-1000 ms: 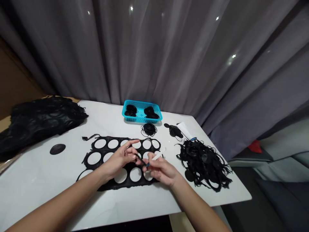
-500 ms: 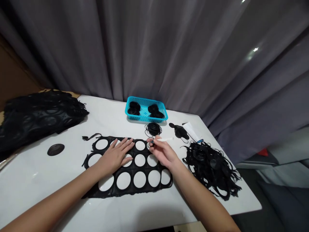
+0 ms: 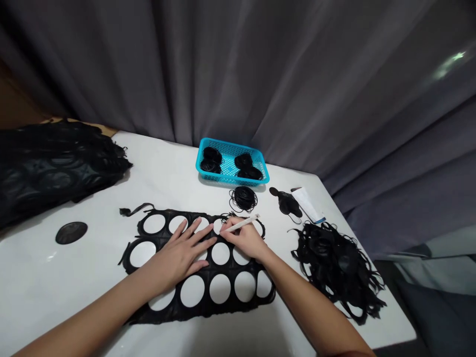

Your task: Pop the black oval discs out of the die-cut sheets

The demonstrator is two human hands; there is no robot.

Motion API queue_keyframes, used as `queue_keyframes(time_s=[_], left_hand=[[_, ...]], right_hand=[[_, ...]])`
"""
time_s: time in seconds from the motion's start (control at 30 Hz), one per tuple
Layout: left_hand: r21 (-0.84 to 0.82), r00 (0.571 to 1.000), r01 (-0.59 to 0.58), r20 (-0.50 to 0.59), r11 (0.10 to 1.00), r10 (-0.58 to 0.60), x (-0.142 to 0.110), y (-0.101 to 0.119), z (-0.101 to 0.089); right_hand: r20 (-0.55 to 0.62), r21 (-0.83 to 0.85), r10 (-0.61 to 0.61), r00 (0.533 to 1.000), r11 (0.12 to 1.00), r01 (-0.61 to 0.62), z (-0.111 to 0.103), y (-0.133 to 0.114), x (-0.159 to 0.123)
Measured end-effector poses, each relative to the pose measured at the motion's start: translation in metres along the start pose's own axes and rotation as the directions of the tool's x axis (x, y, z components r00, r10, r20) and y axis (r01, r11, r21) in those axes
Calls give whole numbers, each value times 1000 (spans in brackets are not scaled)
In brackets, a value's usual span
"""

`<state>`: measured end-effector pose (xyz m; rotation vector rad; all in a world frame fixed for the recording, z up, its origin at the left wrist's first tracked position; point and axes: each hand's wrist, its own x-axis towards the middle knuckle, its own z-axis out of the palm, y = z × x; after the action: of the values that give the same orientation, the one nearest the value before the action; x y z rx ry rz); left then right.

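Observation:
A black, rubbery-looking sheet (image 3: 208, 267) with rows of round holes lies flat on the white table (image 3: 178, 183). My left hand (image 3: 182, 255) presses flat on its middle, fingers spread. In my right hand (image 3: 245, 240) a slim white pen-like tool (image 3: 242, 224) is pinched, slanting up to the right. Its tip end is down at a hole in the top row, mostly behind my fingers. Just beyond that hand is a tangle of thin black rings (image 3: 243, 198). A curled black strip (image 3: 137, 209) lies at the sheet's upper left corner.
A turquoise basket (image 3: 232, 181) with black bundles stands at the back. To the right lie a heap of black scraps (image 3: 338, 267), small black pieces (image 3: 288, 203) and a white packet (image 3: 308, 204). Leftward are a black disc (image 3: 71, 232) and a large black pile (image 3: 55, 168).
My right hand has moved left along the top row, and the tool now points down at a hole there. My left hand stays on the sheet. The view has shifted slightly.

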<state>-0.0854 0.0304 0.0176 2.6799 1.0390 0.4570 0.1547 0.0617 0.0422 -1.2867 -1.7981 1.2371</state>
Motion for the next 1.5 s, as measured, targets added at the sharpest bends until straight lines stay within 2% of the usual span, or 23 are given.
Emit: queue_keyframes(time_s=[0.23,0.33,0.4,0.5,0.53,0.57,0.6,0.63,0.7,0.77,0.8,0.87,0.93,1.0,1.07,1.13,1.23,1.3,1.4,1.5], left_hand=[[3,1000,7,1,1000,-7,-1,1,4],[22,999,20,-40,1000,-19,-3,1,6],[40,997,42,-60,998,-40,-4,2,8],[47,996,54,-72,997,-51,-5,1,9],[45,996,53,-72,998,-50,-5,1,9],[45,996,52,-69,998,-49,-5,1,8],[45,997,52,-65,998,-49,-5,1,8],[46,997,53,-63,998,-50,-5,1,7],[46,997,55,-64,997,-52,-5,1,5],[48,996,56,-72,997,-52,-6,1,6],[54,995,56,-82,997,-51,-6,1,6],[71,993,55,-104,996,-47,-6,-1,8],[89,992,50,-117,995,-40,-7,-2,9],[107,993,38,-119,994,-25,-7,-4,9],[128,992,23,-123,992,-8,-7,-6,8],[147,992,14,-129,989,5,-7,-7,7],[175,993,11,-115,984,9,-12,-10,3],[197,995,11,-102,980,10,-18,-13,0],[217,996,-5,-81,976,23,-28,-17,-5],[211,998,-12,-56,977,24,-36,-17,-9]], right_hand=[[0,-64,-55,998,996,55,0,4,0],[-1,-168,-145,990,975,142,4,4,-6],[49,-304,-258,965,916,261,6,5,-9],[163,-519,-379,911,752,406,-3,5,-2],[125,-578,-395,910,716,390,-12,5,5],[35,-622,-408,913,706,339,-23,5,12],[-109,-643,-411,905,724,251,-36,4,20],[-258,-635,-416,872,754,172,-50,4,27],[-490,-548,-372,789,835,54,-77,2,37],[-624,-372,-251,740,928,1,-96,2,39],[-653,-240,-160,740,971,-2,-101,2,37],[-621,105,54,782,994,14,-102,4,29],[-487,455,241,839,890,9,-97,7,21],[-337,708,373,864,706,-29,-91,9,15],[-223,861,470,854,506,-54,-87,9,13],[-136,939,542,829,337,-65,-85,5,14],[-28,974,551,834,203,-102,-82,-4,17],[15,970,485,874,205,-130,-76,-12,21],[35,935,341,940,321,-151,-57,-20,27],[17,828,219,976,545,-136,-25,-22,32]])
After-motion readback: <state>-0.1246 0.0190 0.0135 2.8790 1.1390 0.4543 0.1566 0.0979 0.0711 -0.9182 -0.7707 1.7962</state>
